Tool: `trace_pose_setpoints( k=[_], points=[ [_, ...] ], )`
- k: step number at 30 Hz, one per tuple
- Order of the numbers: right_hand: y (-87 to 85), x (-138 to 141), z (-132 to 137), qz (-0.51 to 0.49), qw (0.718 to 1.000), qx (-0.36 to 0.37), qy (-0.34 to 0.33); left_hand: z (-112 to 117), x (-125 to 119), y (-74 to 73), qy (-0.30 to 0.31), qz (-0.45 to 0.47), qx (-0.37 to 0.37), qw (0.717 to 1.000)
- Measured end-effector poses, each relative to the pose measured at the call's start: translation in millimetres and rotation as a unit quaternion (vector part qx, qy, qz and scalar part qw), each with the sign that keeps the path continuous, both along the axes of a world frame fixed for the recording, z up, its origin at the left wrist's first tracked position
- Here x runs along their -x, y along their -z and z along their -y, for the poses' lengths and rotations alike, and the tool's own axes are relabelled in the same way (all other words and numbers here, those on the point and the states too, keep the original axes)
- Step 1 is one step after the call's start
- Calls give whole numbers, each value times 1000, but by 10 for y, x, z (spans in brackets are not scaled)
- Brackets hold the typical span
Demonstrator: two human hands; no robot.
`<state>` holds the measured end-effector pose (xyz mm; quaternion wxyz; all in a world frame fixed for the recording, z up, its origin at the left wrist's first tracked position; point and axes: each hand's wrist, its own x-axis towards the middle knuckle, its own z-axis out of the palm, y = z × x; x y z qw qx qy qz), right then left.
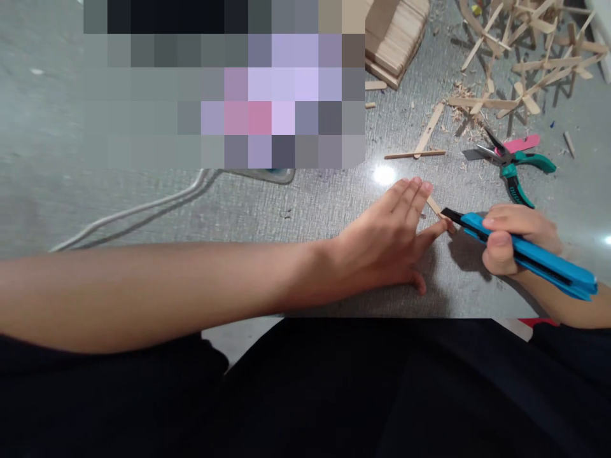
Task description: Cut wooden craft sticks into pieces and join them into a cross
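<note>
My left hand (396,222) lies over the table with its fingers stretched out and spread. Its fingertips press on a craft stick (433,204), which is partly hidden under them. In my right hand (518,235) is a blue utility knife (548,254), gripped along its body. The dark blade points left and meets the stick, close to my left index fingertip. Just beyond, two more craft sticks (430,129) meet near one end, one of them seen on edge.
Green-handled pliers (510,162) lie beyond my right hand, across a pink strip (522,145). Wood shavings (465,105) and joined-stick frames (529,60) cover the back right. A stack of craft sticks (398,38) stands at the back. A white cable (138,207) crosses the left.
</note>
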<state>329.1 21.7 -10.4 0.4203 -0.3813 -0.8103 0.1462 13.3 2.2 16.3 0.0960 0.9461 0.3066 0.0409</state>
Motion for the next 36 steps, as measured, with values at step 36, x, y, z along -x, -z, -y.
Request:
trace_pose_setpoints(
  k=[36],
  points=[
    [-210,366,-181,-26,993,-96,-70,93,144,119,8,27,-41,999]
  ],
)
